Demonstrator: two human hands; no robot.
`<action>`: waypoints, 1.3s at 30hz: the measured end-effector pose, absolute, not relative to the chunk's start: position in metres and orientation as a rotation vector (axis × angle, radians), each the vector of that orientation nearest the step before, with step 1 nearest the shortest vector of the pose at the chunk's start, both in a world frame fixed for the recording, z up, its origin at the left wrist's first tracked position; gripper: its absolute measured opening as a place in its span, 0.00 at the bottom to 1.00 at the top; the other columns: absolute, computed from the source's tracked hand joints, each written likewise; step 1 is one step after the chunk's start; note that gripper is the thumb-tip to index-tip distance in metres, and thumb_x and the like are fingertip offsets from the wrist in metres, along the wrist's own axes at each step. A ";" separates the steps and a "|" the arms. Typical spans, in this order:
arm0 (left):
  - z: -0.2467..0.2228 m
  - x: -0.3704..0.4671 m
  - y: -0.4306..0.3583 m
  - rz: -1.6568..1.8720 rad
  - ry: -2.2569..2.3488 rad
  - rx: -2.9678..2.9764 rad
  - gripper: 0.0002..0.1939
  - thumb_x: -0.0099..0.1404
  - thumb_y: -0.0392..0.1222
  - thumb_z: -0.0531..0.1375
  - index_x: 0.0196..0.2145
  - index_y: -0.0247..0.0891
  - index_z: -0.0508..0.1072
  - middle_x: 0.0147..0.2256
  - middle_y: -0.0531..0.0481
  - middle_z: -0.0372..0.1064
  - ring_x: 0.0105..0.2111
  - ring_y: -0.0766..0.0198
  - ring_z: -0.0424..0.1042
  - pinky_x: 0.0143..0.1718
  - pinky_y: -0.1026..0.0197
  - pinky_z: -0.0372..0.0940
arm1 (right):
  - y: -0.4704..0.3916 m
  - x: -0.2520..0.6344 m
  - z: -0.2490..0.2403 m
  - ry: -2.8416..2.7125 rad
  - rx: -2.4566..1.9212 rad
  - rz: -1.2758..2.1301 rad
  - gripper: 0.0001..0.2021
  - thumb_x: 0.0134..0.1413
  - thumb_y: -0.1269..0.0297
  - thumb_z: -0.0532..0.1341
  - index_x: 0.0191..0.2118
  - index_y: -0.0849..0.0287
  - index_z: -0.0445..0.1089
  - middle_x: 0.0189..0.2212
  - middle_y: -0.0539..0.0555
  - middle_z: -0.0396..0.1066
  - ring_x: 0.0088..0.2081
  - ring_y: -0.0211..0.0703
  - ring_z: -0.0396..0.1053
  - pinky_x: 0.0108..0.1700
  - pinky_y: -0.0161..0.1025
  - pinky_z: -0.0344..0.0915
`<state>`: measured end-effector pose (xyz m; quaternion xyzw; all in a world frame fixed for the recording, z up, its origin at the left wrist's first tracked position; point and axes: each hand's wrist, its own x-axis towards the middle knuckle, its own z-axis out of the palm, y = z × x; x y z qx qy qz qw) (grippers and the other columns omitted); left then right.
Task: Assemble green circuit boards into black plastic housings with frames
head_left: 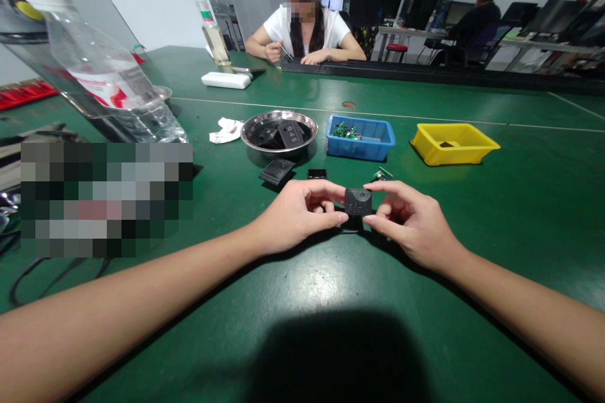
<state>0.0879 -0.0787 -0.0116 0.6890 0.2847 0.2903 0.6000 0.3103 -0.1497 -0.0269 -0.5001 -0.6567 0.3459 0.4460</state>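
Between my two hands is a small black plastic casing (358, 202) with raised lettering and a round mark on its face. My left hand (302, 211) pinches its left edge with thumb and forefinger. On the opposite edge, my right hand (413, 220) grips it the same way. The casing is held just above the green table (321, 340). Beyond my hands lie a black flat casing part (276, 172), a small black piece (317, 174) and a green circuit board (382, 174).
A steel bowl (280, 150) holds black casings. Beside it stand a blue bin (362, 148) with green circuit boards and a yellow bin (454, 152) with a dark piece. Crumpled tissue (225, 131) lies left of the bowl. A large plastic bottle (111, 75) stands at left. Another person (307, 31) sits opposite.
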 end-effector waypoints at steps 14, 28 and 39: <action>-0.012 0.087 -0.079 0.659 0.654 1.579 0.18 0.57 0.41 0.71 0.44 0.32 0.78 0.30 0.52 0.72 0.24 0.73 0.63 0.26 0.68 0.59 | -0.150 0.310 -0.027 -1.633 -1.248 0.855 0.21 0.55 0.61 0.70 0.54 0.59 0.72 0.23 0.45 0.67 0.22 0.33 0.62 0.25 0.33 0.59; -0.011 0.087 -0.079 0.652 0.676 1.594 0.20 0.56 0.43 0.71 0.45 0.32 0.79 0.29 0.52 0.71 0.24 0.72 0.64 0.26 0.68 0.60 | -0.149 0.310 -0.027 -1.638 -1.252 0.859 0.21 0.56 0.61 0.69 0.54 0.58 0.73 0.23 0.45 0.68 0.22 0.34 0.62 0.25 0.33 0.60; -0.014 0.084 -0.076 0.661 0.652 1.622 0.16 0.59 0.43 0.70 0.43 0.31 0.83 0.30 0.49 0.75 0.27 0.69 0.66 0.29 0.65 0.63 | -0.150 0.310 -0.025 -1.665 -1.244 0.837 0.21 0.56 0.61 0.69 0.54 0.58 0.73 0.23 0.45 0.67 0.22 0.34 0.62 0.25 0.33 0.60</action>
